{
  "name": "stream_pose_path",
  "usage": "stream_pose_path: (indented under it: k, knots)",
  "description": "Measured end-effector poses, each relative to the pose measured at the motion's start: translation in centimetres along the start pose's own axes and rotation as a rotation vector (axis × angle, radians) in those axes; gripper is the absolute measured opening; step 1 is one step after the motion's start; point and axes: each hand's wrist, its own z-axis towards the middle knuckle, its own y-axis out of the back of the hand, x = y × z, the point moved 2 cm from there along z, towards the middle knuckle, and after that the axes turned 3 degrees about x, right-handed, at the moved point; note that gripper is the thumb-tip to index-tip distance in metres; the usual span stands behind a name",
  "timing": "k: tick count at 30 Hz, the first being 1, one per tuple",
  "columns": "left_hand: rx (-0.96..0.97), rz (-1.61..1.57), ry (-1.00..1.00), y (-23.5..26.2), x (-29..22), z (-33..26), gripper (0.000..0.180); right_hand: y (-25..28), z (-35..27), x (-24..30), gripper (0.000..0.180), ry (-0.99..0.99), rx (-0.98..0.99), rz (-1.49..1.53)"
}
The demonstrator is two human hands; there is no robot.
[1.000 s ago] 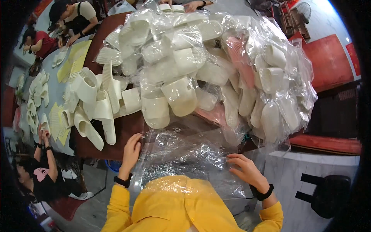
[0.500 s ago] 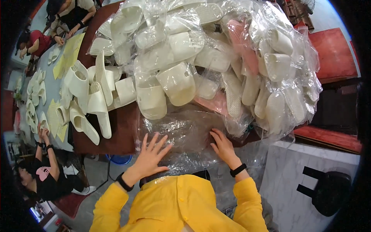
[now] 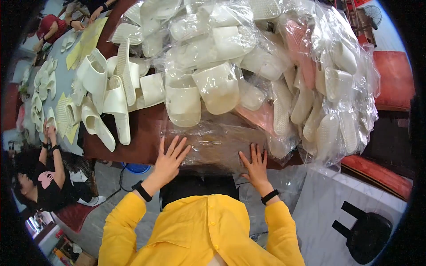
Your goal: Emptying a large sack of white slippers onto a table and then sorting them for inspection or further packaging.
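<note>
Plastic (image 3: 212,144), clear and crinkled, is touched on the brown table (image 3: 144,128) by the left hand (image 3: 168,163) and right hand (image 3: 256,167), fingers spread, nothing gripped; just beyond, smooth rounded white slippers (image 3: 183,108) are heaped, many bagged.

plastic sheet (image 3: 215,144): colourless | slippers (image 3: 217,91): off-white, pink | table (image 3: 144,133): dark brown | shirt (image 3: 191,226): yellow
</note>
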Motion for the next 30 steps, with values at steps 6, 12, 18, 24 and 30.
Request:
stream_pose_path:
  k: [6, 12, 18, 24, 30]
  knots:
    - [0.064, -0.266, 0.042, 1.4, 2.0, -1.0, 0.092, 2.3, 0.5, -0.5, 0.109, -0.004, 0.063, -0.010]
    - [-0.370, -0.704, 0.170, 4.9, 4.9, 2.6, 0.043, 4.4, 0.2, -0.9, 0.087, 0.044, 0.102, 0.053]
    - [-0.504, -0.407, 0.156, 6.8, 6.7, 8.6, 0.072, 11.2, 4.3, 2.3, 0.046, 0.052, -0.070, 0.499]
    - [-0.514, -0.104, 0.220, 4.4, 7.0, 11.1, 0.080, 8.1, 13.6, 4.0, 0.052, -0.178, -0.099, 1.625]
    - [-0.722, -0.316, 0.090, 5.6, 9.5, 12.5, 0.075, 9.5, 18.0, 5.8, 0.025, -0.350, -0.321, 1.775]
